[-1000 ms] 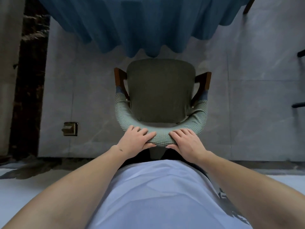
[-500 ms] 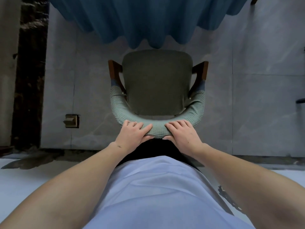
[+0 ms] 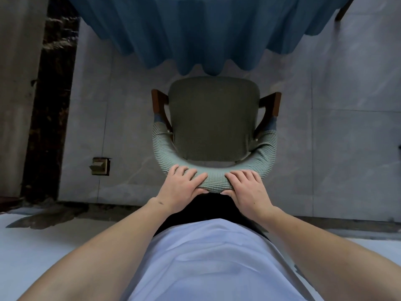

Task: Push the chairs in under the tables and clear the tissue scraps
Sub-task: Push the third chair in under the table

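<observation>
A green armchair [image 3: 213, 118] with a padded seat, a curved knitted backrest and brown wooden arms stands right in front of me, facing a table covered by a blue cloth [image 3: 206, 31]. The seat's front edge lies just short of the cloth's hanging hem. My left hand [image 3: 181, 187] grips the top of the backrest left of centre, fingers over the rim and thumb behind it. My right hand [image 3: 247, 190] grips the same rim right of centre. No tissue scraps are in view.
A grey tiled floor surrounds the chair. A small brass floor socket [image 3: 100, 166] sits to the chair's left. A dark marble strip [image 3: 50, 101] runs along the left. A wooden leg of another chair [image 3: 342, 8] shows at top right.
The chair has stayed close to the cloth's hem, moving slightly toward the table with my hands on it. My view has shifted a little. Both hands keep their hold.
</observation>
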